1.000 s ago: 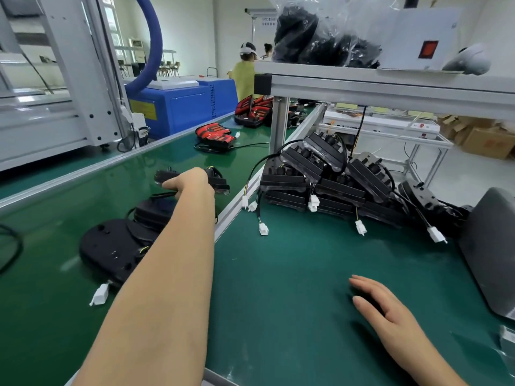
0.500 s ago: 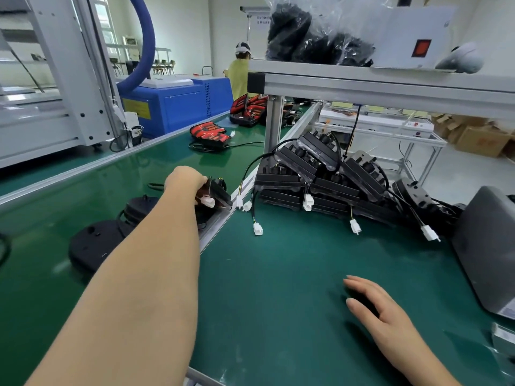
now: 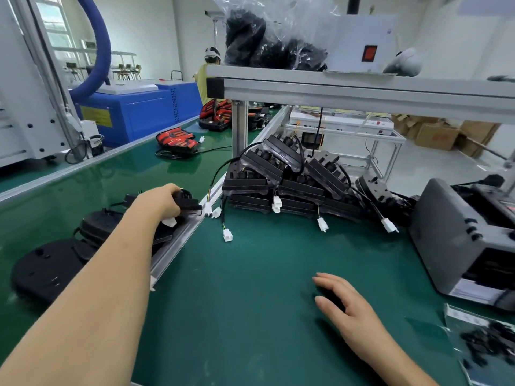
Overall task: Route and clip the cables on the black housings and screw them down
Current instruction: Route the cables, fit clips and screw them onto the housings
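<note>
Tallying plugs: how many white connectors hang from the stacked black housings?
6 white plastic connectors: two by the aluminium rail, one on the green mat, one against the stack's front, two further right. More may be hidden.

White walls (image 3: 156,29), daylight through window (image 3: 55,37) far left. Pale glossy floor (image 3: 432,168) on the right, cardboard boxes (image 3: 437,135) on it. Green-matted bench (image 3: 264,274) beside green conveyor belt (image 3: 83,185); aluminium shelf (image 3: 362,93) overhead. Blue cabinet (image 3: 145,112) and blue hose (image 3: 103,51) behind belt. Chairs (image 3: 128,71) far back.

The left hand (image 3: 160,203) covered most of the black housing (image 3: 189,203), fingertips out of sight; the bag of small parts (image 3: 485,344) ran blurred off the right edge.
</note>
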The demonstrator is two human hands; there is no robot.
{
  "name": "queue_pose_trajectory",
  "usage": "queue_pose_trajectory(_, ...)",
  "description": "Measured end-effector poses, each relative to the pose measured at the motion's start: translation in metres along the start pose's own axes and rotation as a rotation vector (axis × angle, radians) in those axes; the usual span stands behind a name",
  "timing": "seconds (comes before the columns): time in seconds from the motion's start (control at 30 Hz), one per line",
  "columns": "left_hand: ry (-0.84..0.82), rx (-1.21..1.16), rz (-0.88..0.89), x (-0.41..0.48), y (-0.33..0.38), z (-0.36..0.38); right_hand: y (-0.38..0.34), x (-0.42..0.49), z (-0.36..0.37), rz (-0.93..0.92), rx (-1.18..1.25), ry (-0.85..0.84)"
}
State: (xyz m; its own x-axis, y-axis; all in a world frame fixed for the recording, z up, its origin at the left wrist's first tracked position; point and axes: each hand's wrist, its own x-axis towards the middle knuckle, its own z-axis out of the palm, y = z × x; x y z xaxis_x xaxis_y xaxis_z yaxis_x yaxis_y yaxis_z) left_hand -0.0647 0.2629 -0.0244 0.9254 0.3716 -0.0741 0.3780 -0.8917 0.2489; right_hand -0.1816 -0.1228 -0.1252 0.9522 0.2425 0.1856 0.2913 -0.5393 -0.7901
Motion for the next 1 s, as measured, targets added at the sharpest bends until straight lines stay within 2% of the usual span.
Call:
queue_pose_trajectory(0.13, -0.027, 0.09, -0.055, 0.007, 0.002, 0.003, -0.001, 0.0, -0.001, 0.013, 0.0, -0.014)
queue_pose_trajectory(0.3, -0.048, 0.095, -0.139, 0.007, 0.013, 0.015, 0.002, 0.001, -0.002, 0.03, 0.032, -0.011)
queue_pose_trajectory(0.37, 0.081, 0.13, -0.114, 0.0, 0.023, 0.023, 0.003, 0.004, -0.002, 0.062, 0.053, -0.03)
queue_pose_trajectory(0.43, 0.279, 0.096, 0.045, -0.014, 0.043, 0.028, 0.001, 0.012, -0.006, 0.141, 0.112, -0.07)
queue_pose_trajectory(0.5, 0.442, -0.055, 0.235, -0.027, 0.071, 0.034, -0.001, 0.031, -0.017, 0.214, 0.132, -0.064)
queue_pose_trajectory(0.57, 0.439, -0.168, 0.362, -0.043, 0.099, 0.043, -0.006, 0.062, -0.034, 0.203, 0.056, 0.044)
queue_pose_trajectory(0.67, 0.294, -0.133, 0.466, -0.065, 0.138, 0.069, -0.023, 0.114, -0.056, 0.158, -0.099, 0.237)
queue_pose_trajectory(0.77, 0.203, -0.11, 0.505, -0.078, 0.157, 0.1, -0.037, 0.166, -0.071, 0.039, -0.389, 0.367)
queue_pose_trajectory(0.87, 0.162, -0.124, 0.512, -0.087, 0.16, 0.123, -0.042, 0.206, -0.077, -0.011, -0.728, 0.341)
queue_pose_trajectory(1.0, 0.129, -0.17, 0.517, -0.097, 0.159, 0.142, -0.04, 0.237, -0.076, 0.022, -0.921, 0.13)
